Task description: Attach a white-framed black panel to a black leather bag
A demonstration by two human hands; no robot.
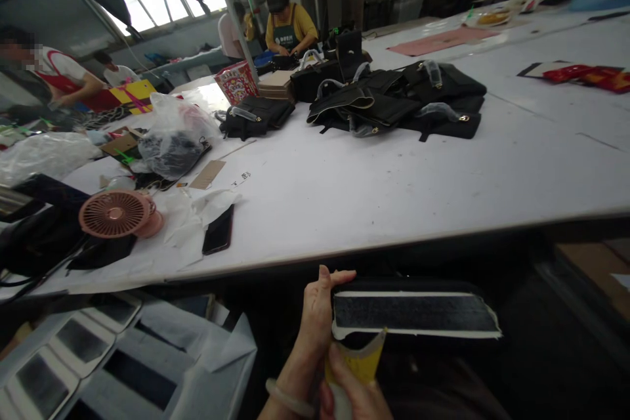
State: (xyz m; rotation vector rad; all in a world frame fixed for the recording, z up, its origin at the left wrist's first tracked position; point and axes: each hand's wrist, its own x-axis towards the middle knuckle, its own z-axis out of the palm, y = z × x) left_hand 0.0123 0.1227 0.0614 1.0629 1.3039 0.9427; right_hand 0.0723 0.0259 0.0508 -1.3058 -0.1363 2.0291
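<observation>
Below the near edge of a white table [374, 197], we see the left hand [315, 321] gripping the left end of a long black strip [416, 313] with white edges, fingers [329, 275] curled over its top. The strip lies level and runs off to the right, in front of the table edge and over the dark space beneath it. The right hand [354, 394] comes up from the bottom of the frame and pinches a yellow tool [361, 357], whose upper edge touches the underside of the strip just beside the left hand. We cannot tell what kind of tool it is. A pale bangle [288, 397] circles the left wrist.

On the table, a pile of black bags [394, 102] sits toward the far side, with one more bag [256, 117] to its left. Nearer us lie a dark phone [218, 230] on white tissue, a pink fan [115, 213] face up beside it, and a clear plastic sack [172, 131] with dark goods inside. A red printed box [236, 82] stands behind that sack. At the far end, a person in a yellow shirt [288, 23] bends over the table; another in a red apron [62, 79] is at the left. Below the table, at lower left, white sheets with dark cut-out panels [79, 341] lie stacked.
</observation>
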